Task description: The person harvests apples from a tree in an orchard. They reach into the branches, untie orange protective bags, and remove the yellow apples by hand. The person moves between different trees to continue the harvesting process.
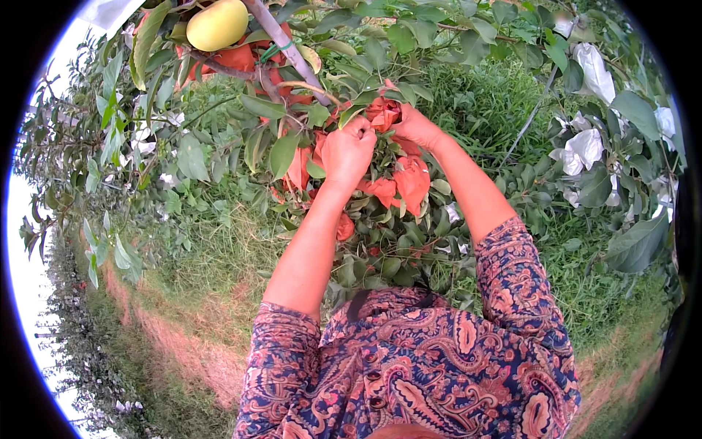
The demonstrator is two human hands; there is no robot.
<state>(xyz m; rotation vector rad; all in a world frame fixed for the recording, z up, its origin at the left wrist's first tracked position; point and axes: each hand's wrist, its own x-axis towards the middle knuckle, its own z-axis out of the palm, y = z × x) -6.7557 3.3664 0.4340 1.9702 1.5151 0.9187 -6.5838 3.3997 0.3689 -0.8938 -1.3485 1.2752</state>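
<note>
Among apple branches, a crumpled red paper bag [382, 113] lies between my two hands. My right hand [418, 127] grips it from the right, thumb and fingers on the paper. Curled into a fist, my left hand [349, 149] pinches at the bag's left edge; its fingertips are partly hidden. Leaves cover the top of the bag, and whatever is inside cannot be made out. More red paper hangs just below, including a pointed piece [412, 184] under my right hand and another piece [298, 169] left of my left wrist.
A bare yellow-green apple [217, 25] hangs at the upper left, beside a slanting pole [285, 44] tied with green twine [272, 52]. White bags [584, 151] hang on branches at the right. Grass [466, 104] and leafy twigs surround my arms.
</note>
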